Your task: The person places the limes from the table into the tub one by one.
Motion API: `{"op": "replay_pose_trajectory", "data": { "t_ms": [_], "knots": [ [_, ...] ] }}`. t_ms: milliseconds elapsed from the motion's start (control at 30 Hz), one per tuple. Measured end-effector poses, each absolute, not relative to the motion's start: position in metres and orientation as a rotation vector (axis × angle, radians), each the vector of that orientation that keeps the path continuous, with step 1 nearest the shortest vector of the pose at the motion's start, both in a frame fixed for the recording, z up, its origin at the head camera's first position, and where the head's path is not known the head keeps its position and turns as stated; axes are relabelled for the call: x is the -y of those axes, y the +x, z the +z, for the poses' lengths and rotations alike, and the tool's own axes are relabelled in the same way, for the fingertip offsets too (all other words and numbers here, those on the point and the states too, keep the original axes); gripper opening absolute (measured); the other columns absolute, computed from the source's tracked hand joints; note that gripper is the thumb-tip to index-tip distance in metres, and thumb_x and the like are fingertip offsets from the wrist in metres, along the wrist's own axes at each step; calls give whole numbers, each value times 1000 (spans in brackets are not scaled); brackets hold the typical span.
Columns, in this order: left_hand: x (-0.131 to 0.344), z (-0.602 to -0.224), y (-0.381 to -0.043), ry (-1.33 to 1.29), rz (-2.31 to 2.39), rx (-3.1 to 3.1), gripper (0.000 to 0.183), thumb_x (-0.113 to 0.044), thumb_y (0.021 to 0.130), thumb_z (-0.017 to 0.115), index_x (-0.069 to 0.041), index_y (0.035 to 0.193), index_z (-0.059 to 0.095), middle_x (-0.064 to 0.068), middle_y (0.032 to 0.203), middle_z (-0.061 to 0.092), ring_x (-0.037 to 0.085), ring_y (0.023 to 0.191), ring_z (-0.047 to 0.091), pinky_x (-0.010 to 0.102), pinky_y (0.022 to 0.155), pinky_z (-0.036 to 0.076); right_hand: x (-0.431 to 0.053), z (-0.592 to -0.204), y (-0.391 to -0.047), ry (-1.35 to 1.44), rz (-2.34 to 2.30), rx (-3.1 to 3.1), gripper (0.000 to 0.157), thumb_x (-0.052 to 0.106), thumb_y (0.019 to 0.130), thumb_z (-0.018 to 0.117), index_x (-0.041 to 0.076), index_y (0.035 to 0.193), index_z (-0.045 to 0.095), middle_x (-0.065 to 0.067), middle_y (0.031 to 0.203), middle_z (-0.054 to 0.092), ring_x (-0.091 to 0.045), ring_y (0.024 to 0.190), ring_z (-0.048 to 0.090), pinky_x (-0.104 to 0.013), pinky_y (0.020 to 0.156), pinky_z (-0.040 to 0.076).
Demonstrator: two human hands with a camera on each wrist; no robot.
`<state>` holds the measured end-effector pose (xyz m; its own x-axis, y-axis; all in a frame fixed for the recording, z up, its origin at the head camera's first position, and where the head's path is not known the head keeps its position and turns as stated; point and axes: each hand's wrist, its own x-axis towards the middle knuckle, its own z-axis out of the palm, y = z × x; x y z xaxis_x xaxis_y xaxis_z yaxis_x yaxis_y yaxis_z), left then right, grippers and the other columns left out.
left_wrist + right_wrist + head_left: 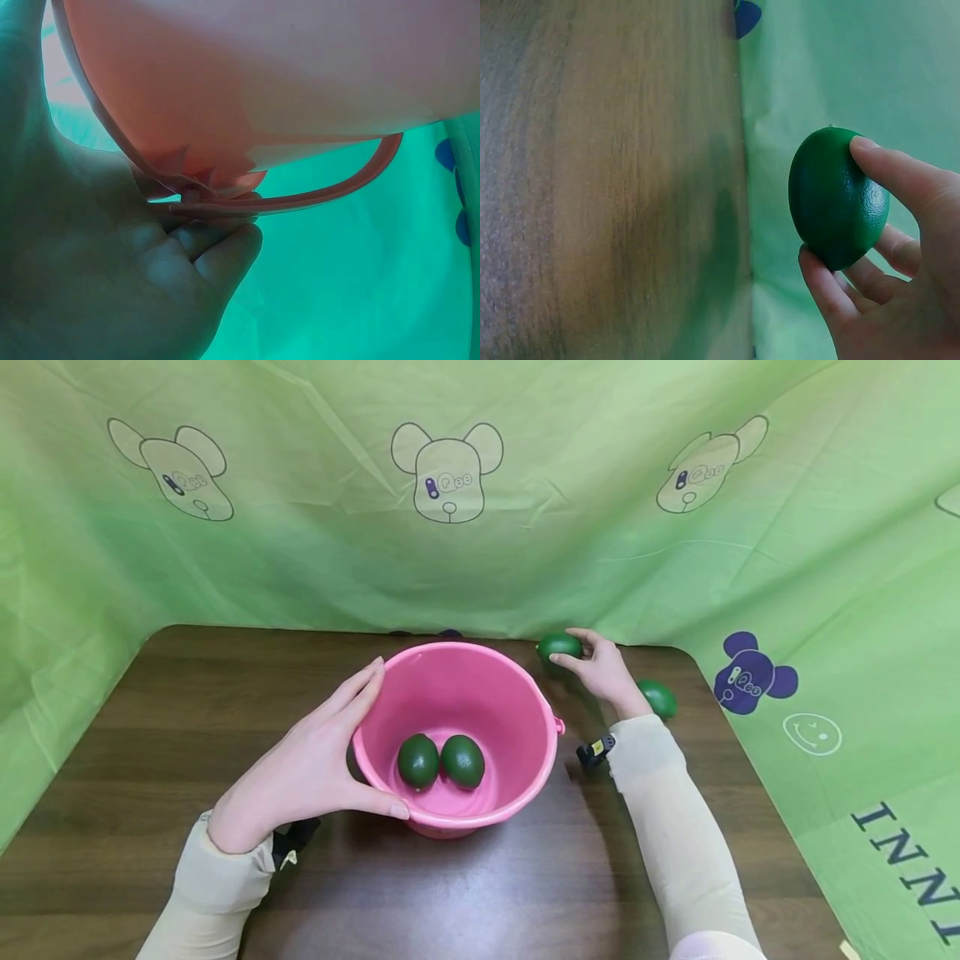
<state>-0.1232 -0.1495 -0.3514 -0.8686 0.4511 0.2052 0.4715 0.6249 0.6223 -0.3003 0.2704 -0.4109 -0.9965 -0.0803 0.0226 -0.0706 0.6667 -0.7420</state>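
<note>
My left hand grips the pink bucket at its left side, thumb over the near rim and fingers along the outer wall. In the left wrist view, the bucket's curved handle runs beside the fingers. Two dark green limes lie side by side on the bucket's bottom. Over the table's far right part, my right hand pinches another lime between thumb and fingers. A further lime lies on the table, partly hidden behind the right wrist.
The dark wooden table has rounded far corners. Green cloth printed with bear heads hangs behind it and along both sides. Black wrist cameras are strapped at both cuffs.
</note>
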Motion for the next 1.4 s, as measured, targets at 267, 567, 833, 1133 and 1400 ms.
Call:
{"op": "replay_pose_trajectory", "data": {
  "t_ms": [267, 567, 833, 1133, 1400],
  "knots": [
    [149, -350, -123, -799, -1086, 2808, 142, -81, 56, 81, -21, 165, 11, -17, 167, 4, 16, 150, 21, 46, 111, 38, -270, -408, -298, -126, -1297, -2838, 75, 40, 95, 74, 4, 153, 44, -18, 148, 50, -35, 129, 51, -50, 103, 44],
    [149, -350, -122, -794, -1100, 2821, 143, -81, 56, 81, -22, 165, 11, -17, 167, 3, 16, 150, 21, 47, 111, 38, -273, -408, -294, -119, -1358, -2819, 74, 39, 95, 74, 4, 152, 44, -17, 149, 48, -36, 132, 50, -50, 105, 43],
    [149, -350, -123, -798, -1093, 2815, 143, -82, 56, 81, -22, 165, 10, -17, 167, 3, 16, 150, 21, 47, 111, 37, -271, -405, -293, -132, -1409, -2823, 75, 41, 94, 75, 6, 153, 45, -17, 150, 48, -35, 134, 48, -49, 108, 41],
    [149, -350, -123, -802, -1084, 2812, 142, -82, 56, 81, -22, 165, 11, -17, 168, 3, 16, 150, 21, 46, 111, 38, -265, -395, -287, -151, -1477, -2815, 75, 43, 93, 76, 8, 152, 46, -16, 146, 51, -35, 131, 51, -49, 105, 43],
    [149, -350, -123, -796, -1096, 2815, 142, -81, 56, 81, -23, 165, 10, -18, 167, 3, 16, 150, 20, 47, 111, 38, -257, -384, -279, -205, -1546, -2804, 70, 37, 93, 77, 10, 151, 49, -15, 142, 53, -34, 126, 55, -49, 101, 46]
  ]
}}
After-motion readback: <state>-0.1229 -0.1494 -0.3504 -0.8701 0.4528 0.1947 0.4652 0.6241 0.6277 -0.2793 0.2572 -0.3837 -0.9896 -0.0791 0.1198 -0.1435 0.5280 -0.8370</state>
